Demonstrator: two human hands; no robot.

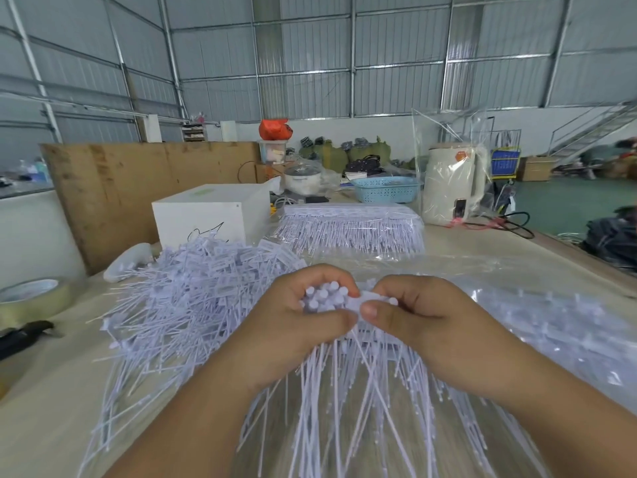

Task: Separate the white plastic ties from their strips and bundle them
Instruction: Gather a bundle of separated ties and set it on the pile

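My left hand (293, 326) grips a bundle of white plastic ties (322, 298), their round heads sticking up out of my fist. My right hand (410, 315) pinches a white strip of ties (370, 300) right beside the bundle, thumb in front. Long thin tails (344, 408) hang down from both hands toward me. A loose heap of white ties (193, 291) lies on the table to the left. A neat stack of strips (351, 225) in clear wrap lies further back.
Clear plastic bags with more ties (551, 326) spread out on the right. A tape roll (31, 298) and a black tool (24, 336) lie at the left edge. Behind stand a white box (206, 215), a blue basket (386, 189) and a wrapped white kettle (451, 184).
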